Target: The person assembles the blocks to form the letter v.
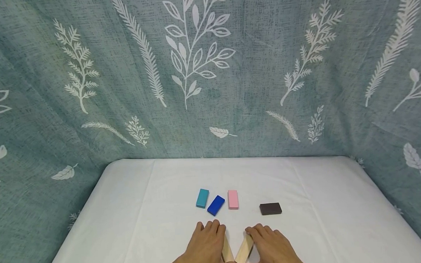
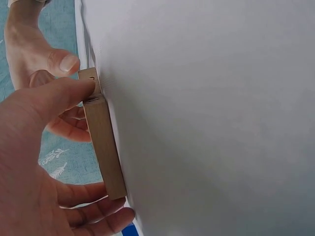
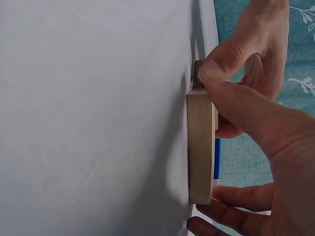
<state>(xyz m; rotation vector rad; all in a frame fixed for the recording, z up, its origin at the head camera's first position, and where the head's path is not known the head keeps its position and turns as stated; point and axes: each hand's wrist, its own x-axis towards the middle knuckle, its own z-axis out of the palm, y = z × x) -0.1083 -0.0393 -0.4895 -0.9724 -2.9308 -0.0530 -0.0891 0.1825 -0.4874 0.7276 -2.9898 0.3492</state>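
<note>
Two plain wooden blocks lie at the near side of the white surface, angled into a V with their near ends together. My left hand (image 1: pixel 206 245) grips the left wooden block (image 2: pixel 105 147) lengthwise, thumb at the near end and fingertips at the far end. In the same way my right hand (image 1: pixel 274 247) holds the right wooden block (image 3: pixel 200 147) between thumb and fingers. Both thumbs come close together where the blocks meet. In the head view, the left hand partly covers its block (image 1: pixel 227 250), while more of the right block (image 1: pixel 244 249) shows.
Beyond the hands lie a teal block (image 1: pixel 202 198), a blue block (image 1: pixel 215 205) and a pink block (image 1: pixel 233 199) in a loose group. Farther right is a dark brown block (image 1: pixel 270 208). Green leaf-patterned fabric (image 1: pixel 250 87) surrounds the white-covered table (image 1: pixel 165 226) at the back and sides.
</note>
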